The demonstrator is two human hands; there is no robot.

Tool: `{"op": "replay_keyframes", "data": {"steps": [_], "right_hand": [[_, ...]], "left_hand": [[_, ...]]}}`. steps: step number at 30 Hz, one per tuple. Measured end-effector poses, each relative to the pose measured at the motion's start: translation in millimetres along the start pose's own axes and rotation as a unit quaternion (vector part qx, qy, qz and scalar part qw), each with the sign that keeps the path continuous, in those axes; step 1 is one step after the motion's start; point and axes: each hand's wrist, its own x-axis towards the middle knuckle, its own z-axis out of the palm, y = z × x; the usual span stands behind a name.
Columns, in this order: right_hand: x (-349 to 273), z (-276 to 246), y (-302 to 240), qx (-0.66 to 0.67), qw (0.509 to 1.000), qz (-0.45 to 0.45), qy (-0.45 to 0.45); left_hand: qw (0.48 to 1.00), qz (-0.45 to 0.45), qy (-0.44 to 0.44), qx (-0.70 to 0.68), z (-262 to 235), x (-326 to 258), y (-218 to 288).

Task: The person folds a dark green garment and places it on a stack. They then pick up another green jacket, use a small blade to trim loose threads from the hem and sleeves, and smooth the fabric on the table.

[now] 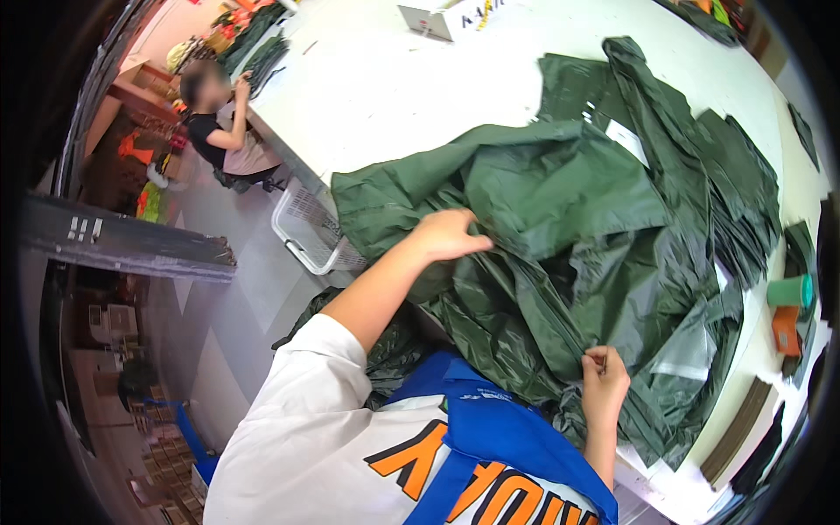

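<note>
A large dark green garment (560,192) of thin, slightly shiny cloth lies crumpled across the near part of the white table. Its near folds hang over the edge against my body. My left hand (446,236) is at the left part of it, thumb stretched out and the other fingers bent into the cloth, their tips hidden. Lower and to the right, my right hand (604,376) pinches a long seam-like edge of the same garment between thumb and fingers. Between the two hands that edge runs slanting down to the right.
More dark green pieces (735,175) are heaped on the white table (376,96), with a white label (627,140) among them. A grey plastic basket (306,229) stands at the table's left side. Beyond it a co-worker (214,127) sits. A green cup-shaped item (789,290) lies far right.
</note>
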Motion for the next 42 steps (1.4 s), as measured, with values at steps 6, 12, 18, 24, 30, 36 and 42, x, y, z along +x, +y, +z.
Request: {"op": "replay_keyframes", "data": {"steps": [6, 12, 18, 24, 30, 36, 42], "right_hand": [[1.3, -8.4, -12.8, -0.099, 0.993, -0.062, -0.012], [9.7, -44.4, 6.5, -0.137, 0.988, -0.008, 0.073], [12.5, -128.2, 23.8, 0.010, 0.986, 0.041, 0.160], [12.9, -116.8, -11.4, -0.089, 0.988, 0.016, 0.122], [-4.7, -109.2, 43.4, 0.007, 0.985, 0.124, 0.121], [68.1, -127.9, 77.3, -0.196, 0.937, 0.158, 0.243], [115.4, -164.4, 162.2, 0.157, 0.961, 0.189, 0.127]], "left_hand": [[0.998, 0.030, 0.056, 0.021, -13.8, -17.1, 39.1], [0.958, 0.171, 0.230, -0.026, -55.3, -45.7, 65.4], [0.951, 0.110, 0.224, -0.181, -94.6, -83.3, 56.1], [0.927, 0.005, 0.065, -0.370, -81.4, -71.5, 41.6], [0.920, 0.018, 0.094, -0.379, -83.6, -94.5, 33.3], [0.957, 0.090, 0.007, -0.276, -84.9, -109.7, 8.7], [0.847, 0.053, 0.067, -0.525, -77.1, -103.2, -13.7]]}}
